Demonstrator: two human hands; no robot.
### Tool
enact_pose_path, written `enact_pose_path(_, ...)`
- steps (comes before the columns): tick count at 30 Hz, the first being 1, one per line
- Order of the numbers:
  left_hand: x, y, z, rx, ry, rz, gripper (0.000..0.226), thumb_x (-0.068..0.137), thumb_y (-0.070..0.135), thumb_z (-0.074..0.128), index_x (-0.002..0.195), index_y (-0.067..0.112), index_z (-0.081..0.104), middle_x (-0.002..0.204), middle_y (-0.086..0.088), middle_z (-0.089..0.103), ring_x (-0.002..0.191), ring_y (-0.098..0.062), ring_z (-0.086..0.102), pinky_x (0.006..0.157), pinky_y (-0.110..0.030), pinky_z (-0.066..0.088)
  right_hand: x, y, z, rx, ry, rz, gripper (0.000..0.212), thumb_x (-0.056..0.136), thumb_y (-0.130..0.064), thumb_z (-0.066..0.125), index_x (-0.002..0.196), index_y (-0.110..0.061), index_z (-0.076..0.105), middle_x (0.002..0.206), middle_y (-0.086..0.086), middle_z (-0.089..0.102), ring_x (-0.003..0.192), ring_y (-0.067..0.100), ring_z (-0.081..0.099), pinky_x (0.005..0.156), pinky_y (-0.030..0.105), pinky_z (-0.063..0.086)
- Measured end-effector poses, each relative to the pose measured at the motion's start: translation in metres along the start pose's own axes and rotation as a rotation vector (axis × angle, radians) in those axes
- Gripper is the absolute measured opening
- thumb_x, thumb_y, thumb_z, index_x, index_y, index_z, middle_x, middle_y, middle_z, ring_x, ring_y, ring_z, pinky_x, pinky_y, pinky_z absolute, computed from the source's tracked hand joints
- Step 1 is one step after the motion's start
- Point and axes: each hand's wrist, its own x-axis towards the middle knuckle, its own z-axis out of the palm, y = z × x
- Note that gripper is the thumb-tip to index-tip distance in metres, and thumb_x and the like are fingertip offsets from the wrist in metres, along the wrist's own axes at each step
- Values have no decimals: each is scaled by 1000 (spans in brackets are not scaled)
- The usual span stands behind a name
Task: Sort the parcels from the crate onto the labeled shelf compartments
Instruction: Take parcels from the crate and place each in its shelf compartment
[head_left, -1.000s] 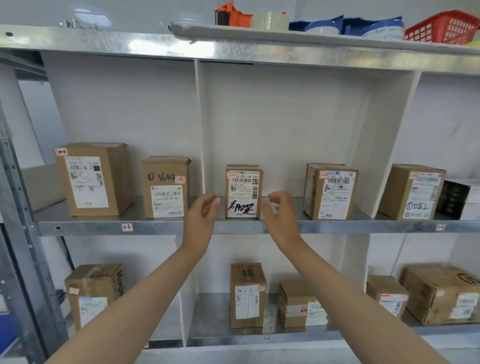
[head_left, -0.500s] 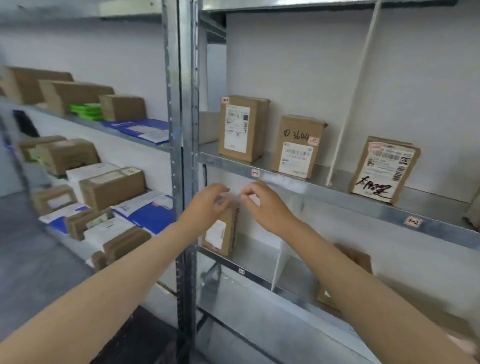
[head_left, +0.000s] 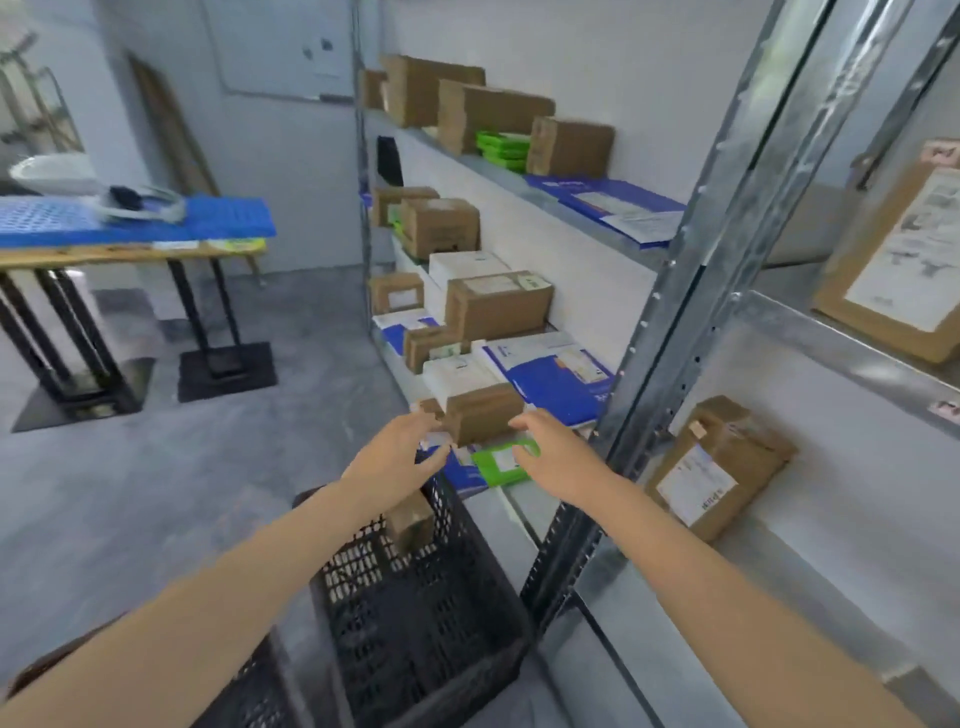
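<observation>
A black plastic crate (head_left: 415, 639) stands on the floor below my arms, with a brown parcel (head_left: 411, 521) lying inside near its far wall. My left hand (head_left: 395, 457) and my right hand (head_left: 550, 457) hover above the crate's far rim, fingers relaxed, holding nothing. The labeled shelf (head_left: 831, 343) is at the right, carrying a brown labeled parcel (head_left: 719, 467) in the lower compartment and another parcel (head_left: 898, 270) on the level above. A brown box (head_left: 483, 415) on the neighbouring rack appears between my fingertips, apparently behind them.
A second rack (head_left: 519, 182) straight ahead is stacked with brown boxes, white boxes, blue envelopes and green packets. A steel upright (head_left: 680, 291) divides the two racks. At the left stands a wooden table (head_left: 130, 254) with a blue mat, over grey floor.
The view has swung left and down, from the labeled shelf to the crate on the floor. Both hands stayed empty and now hang over the crate.
</observation>
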Motion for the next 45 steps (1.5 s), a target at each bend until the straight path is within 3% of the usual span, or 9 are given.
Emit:
enact_pose_path(3, 9, -42, 4, -12, 1, -82, 44, 100, 37, 52, 140, 19, 50, 147, 2, 48, 138, -17, 41, 112, -30, 32, 41, -5, 35, 2, -97, 8, 37, 102, -24, 50, 138, -15, 47, 139, 2, 45, 127, 20, 49, 103, 32, 40)
enact_pose_path(6, 17, -76, 14, -26, -34, -150, 35, 101, 31, 51, 132, 14, 54, 134, -3, 57, 125, -21, 51, 104, -32, 39, 71, -5, 66, 47, -175, 48, 39, 102, -22, 50, 141, -14, 46, 143, 1, 44, 131, 17, 45, 100, 25, 36)
enact_pose_path(12, 19, -131, 46, -81, -124, -277, 44, 102, 33, 49, 140, 12, 51, 147, -4, 48, 135, -19, 45, 112, -31, 37, 114, 4, 120, 89, -305, 134, 41, 103, -22, 50, 142, -12, 45, 145, 5, 45, 133, 20, 45, 109, 32, 36)
enact_pose_path(25, 79, -204, 118, -99, -173, -573, 39, 101, 30, 48, 126, 3, 59, 124, -13, 63, 115, -26, 58, 100, -35, 44, 211, 51, 203, 134, -502, 182, 44, 102, -22, 51, 144, -15, 43, 148, 4, 45, 134, 19, 46, 107, 32, 37)
enact_pose_path(33, 117, -253, 216, -131, -217, -776, 40, 101, 27, 47, 134, 6, 54, 124, -10, 62, 109, -24, 61, 93, -33, 49, 294, 104, 300, 221, -643, 217, 49, 102, -21, 51, 148, -15, 38, 147, 3, 47, 130, 20, 49, 96, 26, 39)
enact_pose_path(36, 120, -273, 261, -146, -297, -815, 45, 103, 28, 45, 144, 9, 45, 142, -7, 51, 125, -22, 54, 105, -33, 43, 320, 135, 342, 228, -638, 244, 44, 100, -19, 51, 143, -16, 44, 140, 5, 52, 111, 19, 55, 82, 25, 41)
enact_pose_path(39, 126, -296, 297, -147, -334, -854, 48, 103, 27, 44, 146, 8, 40, 145, -8, 47, 125, -24, 52, 104, -33, 43, 335, 160, 383, 185, -651, 268, 45, 100, -20, 50, 144, -13, 42, 138, 8, 48, 99, 18, 54, 69, 23, 42)
enact_pose_path(42, 137, -320, 329, -155, -306, -926, 52, 102, 24, 48, 149, 8, 35, 149, -9, 43, 130, -25, 48, 104, -34, 42, 342, 172, 421, 162, -673, 253, 55, 100, -22, 49, 151, -13, 31, 147, 10, 37, 119, 27, 52, 95, 34, 48)
enact_pose_path(45, 150, -335, 356, -174, -261, -984, 56, 99, 20, 53, 150, 8, 34, 150, -11, 43, 131, -27, 48, 102, -34, 42, 341, 175, 456, 156, -659, 264, 67, 99, -21, 52, 156, -12, 17, 157, 13, 22, 137, 32, 38, 113, 44, 37)
